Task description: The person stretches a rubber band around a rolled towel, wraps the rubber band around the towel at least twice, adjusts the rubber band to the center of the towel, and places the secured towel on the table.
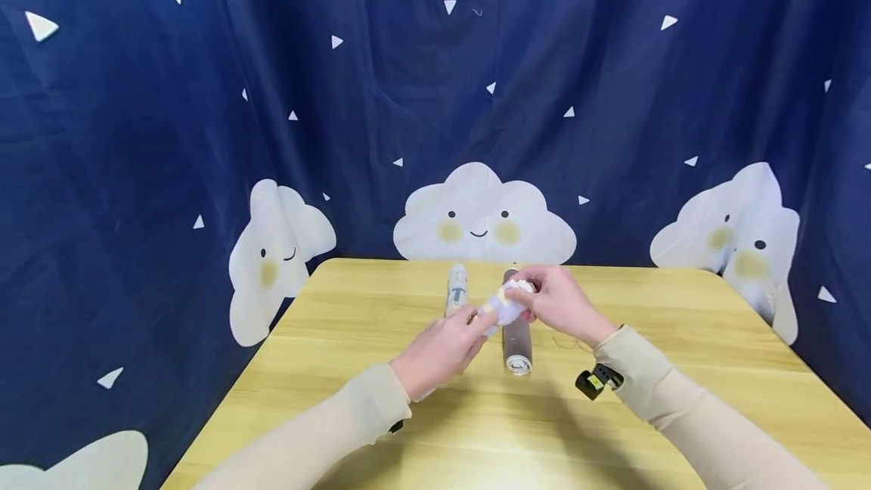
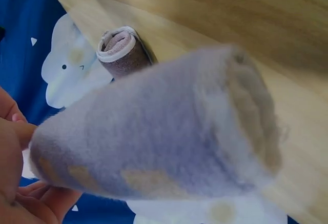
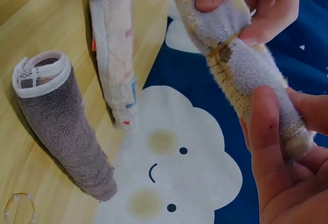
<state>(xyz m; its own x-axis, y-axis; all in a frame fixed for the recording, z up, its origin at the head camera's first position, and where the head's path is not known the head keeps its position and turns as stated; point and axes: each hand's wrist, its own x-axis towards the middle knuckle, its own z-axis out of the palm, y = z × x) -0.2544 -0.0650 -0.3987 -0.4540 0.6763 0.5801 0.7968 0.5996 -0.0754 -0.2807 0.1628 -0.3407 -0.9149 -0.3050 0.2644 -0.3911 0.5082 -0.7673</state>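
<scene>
A lavender rolled towel (image 1: 502,308) with pale yellow patches is held up over the table between both hands. My left hand (image 1: 442,346) grips the roll around its nearer part. At the far end, my right hand (image 1: 561,305) pinches the towel between thumb and fingers. A thin yellowish elastic band (image 3: 225,44) crosses the roll's middle, with fingertips right beside it. Below lies a grey-brown rolled towel (image 3: 64,116), its white-edged end showing. To its left is a white patterned rolled towel (image 1: 457,286), partly hidden by my left hand in the head view.
A thin yellowish loop (image 3: 20,206) lies on the wooden table (image 1: 327,354), right of the grey-brown roll in the head view. A dark blue curtain (image 1: 408,97) with cloud prints hangs around the table's back and sides.
</scene>
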